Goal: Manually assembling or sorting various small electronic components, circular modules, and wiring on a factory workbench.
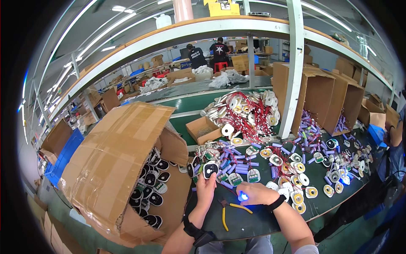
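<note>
My left hand [206,190] is closed on an oval device [210,169] with a black face and a white rim, held up over the near part of the table. Closed around a small part glowing blue [242,196], my right hand [260,194] is a little to the right; the fingers hide most of that part. Between and below the hands lie pliers [226,210] with yellow handles, jaws spread apart. Just beyond the hands are purple cylindrical batteries [242,166] and white housings with green circuit boards [253,175].
A large cardboard box [114,156] on the left holds many black-faced devices [151,178]. Farther back are a heap of white parts with red wires [249,112] and a small carton [203,129]. White discs with yellow rings [298,198] lie right. A metal post [293,76] stands beyond.
</note>
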### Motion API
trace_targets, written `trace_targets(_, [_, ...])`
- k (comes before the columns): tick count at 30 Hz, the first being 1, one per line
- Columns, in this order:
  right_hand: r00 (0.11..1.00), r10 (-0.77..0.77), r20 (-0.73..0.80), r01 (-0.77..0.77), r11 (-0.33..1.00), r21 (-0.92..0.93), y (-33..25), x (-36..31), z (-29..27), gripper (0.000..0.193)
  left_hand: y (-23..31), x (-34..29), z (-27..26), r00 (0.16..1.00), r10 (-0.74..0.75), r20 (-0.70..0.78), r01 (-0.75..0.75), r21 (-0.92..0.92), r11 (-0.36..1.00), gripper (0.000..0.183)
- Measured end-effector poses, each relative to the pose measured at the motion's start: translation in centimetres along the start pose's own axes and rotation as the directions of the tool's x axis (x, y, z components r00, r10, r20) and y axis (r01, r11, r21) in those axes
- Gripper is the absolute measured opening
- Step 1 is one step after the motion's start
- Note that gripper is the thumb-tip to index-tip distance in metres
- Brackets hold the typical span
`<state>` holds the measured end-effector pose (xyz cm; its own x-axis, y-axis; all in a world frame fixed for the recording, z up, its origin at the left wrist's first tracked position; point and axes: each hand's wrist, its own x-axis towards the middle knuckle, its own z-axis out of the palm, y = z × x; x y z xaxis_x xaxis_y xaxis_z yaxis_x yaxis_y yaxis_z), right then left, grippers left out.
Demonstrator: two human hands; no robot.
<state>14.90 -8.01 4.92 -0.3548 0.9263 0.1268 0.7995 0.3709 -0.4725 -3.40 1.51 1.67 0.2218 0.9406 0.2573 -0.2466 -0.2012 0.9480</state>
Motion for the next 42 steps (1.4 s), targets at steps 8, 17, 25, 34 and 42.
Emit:
trace_targets(8, [0.935, 0.14, -0.327, -0.114, 0.989, 0.099, 0.2, 0.6, -1.8, 0.025, 0.8, -0.2, -0.1, 0.997, -0.017, 0.072, 0.018, -0.012, 1.0, 0.014])
trace_targets(17, [0.914, -0.044, -0.404, 0.138, 0.969, 0.207, -1.6, 1.7, 0.6, 0.054, 1.2, -1.5, 0.2, 0.964, 0.014, 0.266, -0.016, 0.004, 1.0, 0.023])
trace_targets(25, [0.937, 0.021, -0.35, 0.06, 0.974, 0.22, -1.5, 1.7, 0.5, 0.046, 1.2, -1.5, 0.4, 0.977, -0.001, 0.212, 0.003, -0.01, 1.0, 0.019])
trace_targets(34, [0.916, -0.03, -0.4, 0.123, 0.97, 0.209, -0.9, 1.8, 0.8, 0.044, 0.8, -1.4, 0.4, 0.977, -0.008, 0.215, 0.014, -0.029, 0.999, 0.022])
trace_targets(42, [0.923, 0.0, -0.384, 0.089, 0.973, 0.214, -1.0, 1.6, 0.5, 0.044, 0.7, -1.3, 0.5, 0.981, 0.034, 0.19, -0.026, -0.044, 0.999, 0.023])
